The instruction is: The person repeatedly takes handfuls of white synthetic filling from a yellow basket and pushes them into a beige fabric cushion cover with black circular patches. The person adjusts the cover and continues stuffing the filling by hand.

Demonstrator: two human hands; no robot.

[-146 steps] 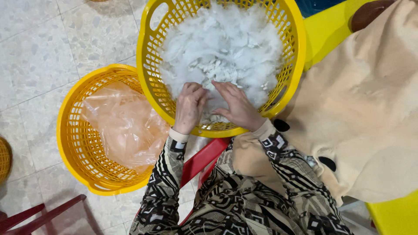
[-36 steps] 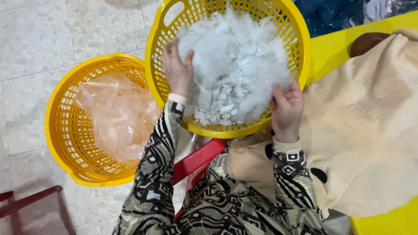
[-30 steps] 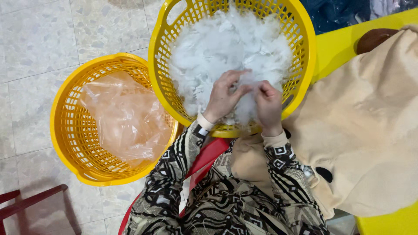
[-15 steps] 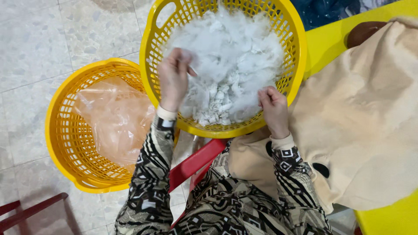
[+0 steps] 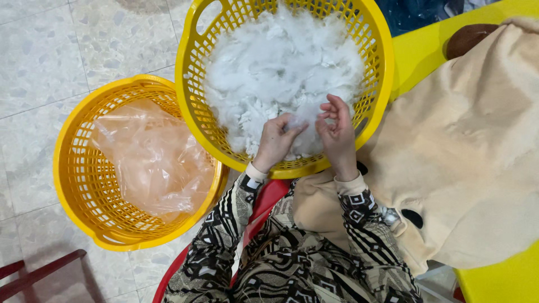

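My left hand [image 5: 275, 143] and right hand [image 5: 337, 132] both pinch fluffy white fibre stuffing [image 5: 281, 67] inside the yellow plastic lattice basket [image 5: 191, 106].

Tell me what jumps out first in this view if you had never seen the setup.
The heap of white fluffy filling piled in the upper yellow basket, with the left hand and right hand meeting at its near edge. Left of it on the tiled floor sits a second yellow basket holding a crumpled clear plastic bag. A tan plush cover lies at the right.
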